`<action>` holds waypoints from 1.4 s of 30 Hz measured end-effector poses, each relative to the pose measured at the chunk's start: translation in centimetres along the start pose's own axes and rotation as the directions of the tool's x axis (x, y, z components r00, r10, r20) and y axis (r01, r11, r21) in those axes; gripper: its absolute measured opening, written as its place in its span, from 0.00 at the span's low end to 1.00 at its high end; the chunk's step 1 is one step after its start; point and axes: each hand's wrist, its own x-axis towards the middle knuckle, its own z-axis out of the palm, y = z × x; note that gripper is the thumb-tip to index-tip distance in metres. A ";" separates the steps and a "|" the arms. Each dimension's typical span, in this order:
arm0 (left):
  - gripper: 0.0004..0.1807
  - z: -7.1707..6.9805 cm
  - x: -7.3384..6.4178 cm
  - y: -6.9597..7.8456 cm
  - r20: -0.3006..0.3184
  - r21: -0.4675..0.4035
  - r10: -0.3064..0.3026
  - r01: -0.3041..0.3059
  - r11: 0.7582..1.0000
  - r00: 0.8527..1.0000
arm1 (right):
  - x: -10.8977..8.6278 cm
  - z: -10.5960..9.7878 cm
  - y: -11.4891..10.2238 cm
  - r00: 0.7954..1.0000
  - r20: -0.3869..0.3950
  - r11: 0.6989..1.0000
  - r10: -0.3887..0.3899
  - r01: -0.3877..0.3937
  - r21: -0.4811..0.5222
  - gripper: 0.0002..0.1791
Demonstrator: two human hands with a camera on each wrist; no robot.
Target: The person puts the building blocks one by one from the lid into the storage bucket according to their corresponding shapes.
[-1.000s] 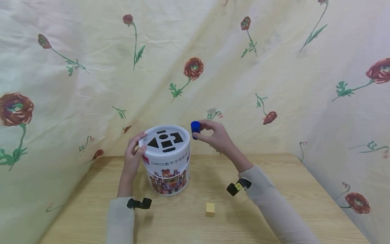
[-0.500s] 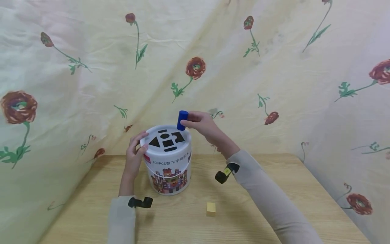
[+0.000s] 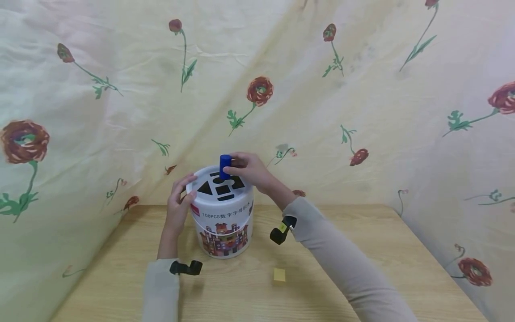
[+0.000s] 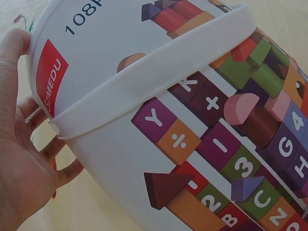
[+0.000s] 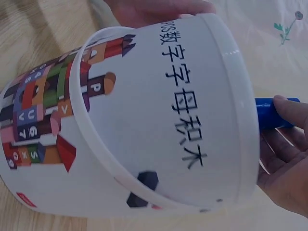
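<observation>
A white toy-block bucket (image 3: 223, 219) stands upright on the table, its lid cut with dark shaped holes. My left hand (image 3: 179, 201) grips the lid's left edge, fingers and thumb over the rim. In the left wrist view, that hand (image 4: 29, 139) bends round the bucket's side beside the white handle (image 4: 159, 72). Thumb and fingers of my right hand (image 3: 249, 170) pinch an upright blue cylinder block (image 3: 225, 167). The block's lower end overlaps the round hole in the head view. In the right wrist view, the lid's rim hides the bottom of the blue block (image 5: 274, 113).
A small yellow block (image 3: 279, 275) lies on the wooden table (image 3: 342, 268), in front of the bucket and to its right. Close behind hangs a pale cloth (image 3: 209, 112) printed with red flowers. Each sleeve carries a black wrist camera (image 3: 186, 267).
My right hand has carried the blue cylinder block leftward from beside the bucket, over the lid's edge, then down to the round hole. The left hand keeps its place on the rim.
</observation>
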 end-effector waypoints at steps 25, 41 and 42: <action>0.25 0.4 -0.1 0.3 0.001 0.012 -0.046 0.046 0.999 0.999 | 0.9 1.1 1.6 0.999 0.031 1.000 0.020 -0.020 -0.002 0.25; 0.25 0.0 0.0 0.2 -0.005 0.020 -0.019 0.019 1.000 1.000 | 1.2 1.6 1.2 0.998 0.052 0.999 0.017 -0.015 -0.040 0.23; 0.25 0.0 0.0 0.2 -0.004 0.020 -0.019 0.019 1.000 1.000 | 1.2 1.6 1.2 0.999 0.051 0.999 0.018 -0.015 -0.046 0.23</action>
